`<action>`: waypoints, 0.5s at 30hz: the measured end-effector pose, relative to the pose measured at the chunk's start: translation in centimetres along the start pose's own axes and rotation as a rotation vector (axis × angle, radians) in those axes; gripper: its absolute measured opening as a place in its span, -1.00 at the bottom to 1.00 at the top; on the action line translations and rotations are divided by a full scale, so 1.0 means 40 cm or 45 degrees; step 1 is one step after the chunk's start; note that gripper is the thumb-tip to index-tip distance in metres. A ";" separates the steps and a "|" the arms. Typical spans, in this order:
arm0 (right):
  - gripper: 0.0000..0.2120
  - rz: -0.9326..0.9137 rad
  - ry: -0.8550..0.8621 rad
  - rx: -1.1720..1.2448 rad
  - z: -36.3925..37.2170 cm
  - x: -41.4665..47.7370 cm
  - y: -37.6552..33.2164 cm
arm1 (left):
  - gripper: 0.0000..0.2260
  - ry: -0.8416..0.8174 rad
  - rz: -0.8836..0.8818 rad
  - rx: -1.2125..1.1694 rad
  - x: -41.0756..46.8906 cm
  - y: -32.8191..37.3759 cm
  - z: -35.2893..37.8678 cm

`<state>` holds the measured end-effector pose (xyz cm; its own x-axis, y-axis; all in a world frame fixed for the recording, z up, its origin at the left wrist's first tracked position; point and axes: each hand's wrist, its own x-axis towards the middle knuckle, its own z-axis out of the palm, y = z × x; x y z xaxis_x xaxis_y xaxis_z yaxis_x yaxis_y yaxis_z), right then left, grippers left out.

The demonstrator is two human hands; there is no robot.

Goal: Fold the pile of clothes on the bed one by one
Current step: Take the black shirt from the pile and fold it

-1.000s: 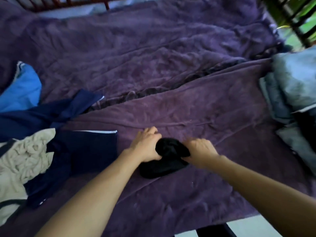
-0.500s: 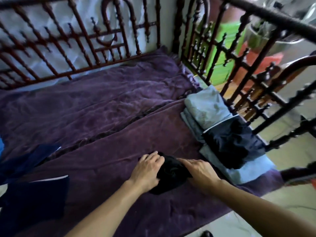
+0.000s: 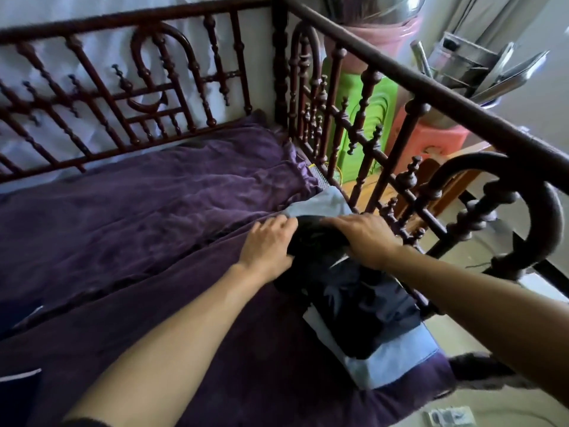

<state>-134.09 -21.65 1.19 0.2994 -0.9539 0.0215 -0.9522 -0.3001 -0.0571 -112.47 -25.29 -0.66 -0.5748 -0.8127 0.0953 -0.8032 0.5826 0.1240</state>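
- Hands met at centre right of the frame. Our left hand (image 3: 267,246) gripped the left side of the folded black garment (image 3: 314,238), with the fingers curled over its top edge and the thumb below.
- Our right hand (image 3: 366,238) lay palm down over the garment's right side, its fingers bent round the upper edge. We could not see its thumb.
- The black garment was bunched between the two hands, over the far end of the stack (image 3: 381,328) of folded clothes. We could not tell whether it rested on the stack or hung just above it.
- The stack lay at the right edge of the purple bedspread (image 3: 138,217), just beside the side rail.
- A light blue piece (image 3: 400,355) was at the bottom of the stack and showed at both the far and near ends. A navy piece (image 3: 360,300) with a thin white edge lay on top of it.
- The bedspread was creased, with a long fold running from the lower left towards our hands.
- A navy cloth (image 3: 17,396) with white trim touched the frame edge in the lower left corner.
- Dark turned-wood rails (image 3: 129,18) ran across the top of the frame and down the right side.
- Beyond the side rail stood a green stool (image 3: 380,118) and a red stool (image 3: 443,140). Metal trays (image 3: 498,75) were in the upper right.
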 end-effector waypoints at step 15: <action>-0.29 0.049 -0.420 -0.281 0.364 0.220 0.431 | -0.65 -0.164 -0.061 -0.091 0.379 0.043 0.438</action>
<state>-146.99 -35.27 -14.12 0.2323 -0.9252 -0.2999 -0.9427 -0.2901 0.1647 -125.30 -36.69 -16.30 -0.5552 -0.8308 -0.0389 -0.8196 0.5385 0.1956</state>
